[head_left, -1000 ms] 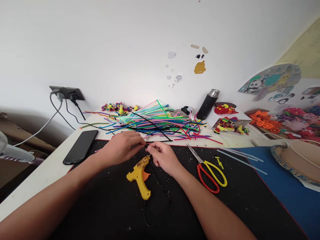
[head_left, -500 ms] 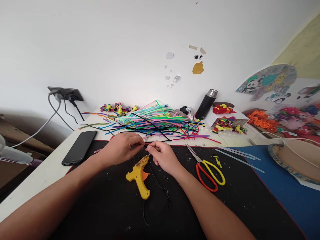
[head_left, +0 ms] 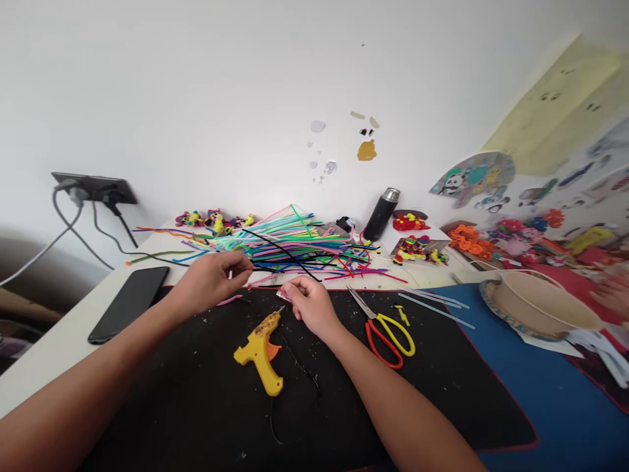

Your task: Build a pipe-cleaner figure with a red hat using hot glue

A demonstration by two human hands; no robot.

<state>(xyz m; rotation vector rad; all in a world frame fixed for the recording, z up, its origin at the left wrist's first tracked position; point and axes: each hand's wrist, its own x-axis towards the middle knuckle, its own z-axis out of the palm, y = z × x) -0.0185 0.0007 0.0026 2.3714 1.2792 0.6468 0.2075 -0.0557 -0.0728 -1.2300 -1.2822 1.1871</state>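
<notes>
Our hands, fingertips meeting a moment ago, now sit apart.
At the black mat's (head_left: 171, 400) far edge our left hand (head_left: 210, 283) pinches a thin black strand (head_left: 268, 269) beside the straw pile (head_left: 295, 239); our right hand (head_left: 310, 306), just beyond the glue gun (head_left: 259, 352), curls its fingers round a small pink piece (head_left: 284, 295).

Phone (head_left: 128, 303) on white table (head_left: 49, 354), left of black mat (head_left: 196, 406). Yellow glue gun (head_left: 258, 351) and red-yellow scissors (head_left: 386, 328) lie on the mat, apart. Heap of coloured stems (head_left: 299, 244) at the back, small figures (head_left: 211, 219) behind it, black flask (head_left: 381, 214) upright to its right. Two clear sticks (head_left: 432, 301) by blue mat (head_left: 555, 393). Round tan thing (head_left: 535, 308) far right, maybe a hat. Socket (head_left: 93, 187) on wall, cables plugged.
</notes>
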